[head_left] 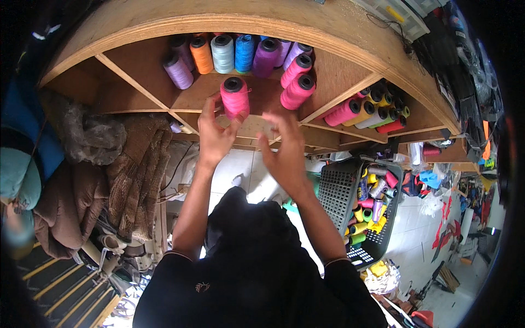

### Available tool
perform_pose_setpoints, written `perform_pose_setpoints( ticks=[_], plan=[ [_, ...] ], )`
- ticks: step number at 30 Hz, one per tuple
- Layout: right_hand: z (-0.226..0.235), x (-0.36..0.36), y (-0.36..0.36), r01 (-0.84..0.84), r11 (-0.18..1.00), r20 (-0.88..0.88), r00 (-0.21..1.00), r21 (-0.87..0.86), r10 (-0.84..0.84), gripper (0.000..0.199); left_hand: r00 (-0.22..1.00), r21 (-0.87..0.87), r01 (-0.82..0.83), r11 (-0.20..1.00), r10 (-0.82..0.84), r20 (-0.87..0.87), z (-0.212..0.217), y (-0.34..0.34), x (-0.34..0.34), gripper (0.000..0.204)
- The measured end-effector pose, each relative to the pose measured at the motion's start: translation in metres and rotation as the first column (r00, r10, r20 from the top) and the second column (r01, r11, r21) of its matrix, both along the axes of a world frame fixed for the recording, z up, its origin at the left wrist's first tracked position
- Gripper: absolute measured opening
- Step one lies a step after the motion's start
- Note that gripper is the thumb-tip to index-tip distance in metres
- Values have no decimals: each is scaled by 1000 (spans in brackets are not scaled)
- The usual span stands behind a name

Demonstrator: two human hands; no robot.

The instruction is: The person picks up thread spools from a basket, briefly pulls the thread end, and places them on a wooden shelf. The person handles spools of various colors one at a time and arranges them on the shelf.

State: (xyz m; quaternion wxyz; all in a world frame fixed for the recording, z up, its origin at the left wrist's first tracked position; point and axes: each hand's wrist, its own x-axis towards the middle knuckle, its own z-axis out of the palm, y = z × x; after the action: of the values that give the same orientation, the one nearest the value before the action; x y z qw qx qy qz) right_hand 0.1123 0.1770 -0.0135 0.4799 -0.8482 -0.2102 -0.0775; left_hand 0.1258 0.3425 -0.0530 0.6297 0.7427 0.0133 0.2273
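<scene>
A pink thread spool [235,98] with a black top stands upright at the front of the wooden shelf compartment. Around its lower part are the fingers of my left hand [216,134], closed on it. My right hand [283,145] hovers to the right of that spool, fingers apart and slightly blurred, holding nothing that I can see. Beyond it, a second pink spool [298,92] stands at the compartment's right, with another pink one [296,71] behind. Along the back are purple [266,57], blue [244,53], pale blue [223,54], orange [201,54] and lilac [179,71] spools.
Wooden dividers [134,82] bound the compartment on both sides. More coloured spools [363,112] lie in the right compartment. Below, a dark perforated crate [339,188] holds several mixed spools. Brown fabric [136,180] hangs at the left. Cluttered materials lie on the floor at right.
</scene>
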Motion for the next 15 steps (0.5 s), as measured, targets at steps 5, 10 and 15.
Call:
perform_pose_setpoints(
  ticks=[5, 10, 15],
  plan=[
    [76, 82, 20, 208, 962, 354, 926, -178, -135, 24, 1000, -35, -23, 999, 22, -10, -8, 14, 3, 43],
    [93, 91, 21, 155, 915, 186, 979, -374, -89, 26, 1000, 73, -11, 997, 12, -4, -16, 22, 14, 45],
    [38, 18, 3, -167, 868, -91, 986, -468, 140, 40, 989, 63, 149, 987, -148, -27, -13, 0, 42, 47]
  ],
)
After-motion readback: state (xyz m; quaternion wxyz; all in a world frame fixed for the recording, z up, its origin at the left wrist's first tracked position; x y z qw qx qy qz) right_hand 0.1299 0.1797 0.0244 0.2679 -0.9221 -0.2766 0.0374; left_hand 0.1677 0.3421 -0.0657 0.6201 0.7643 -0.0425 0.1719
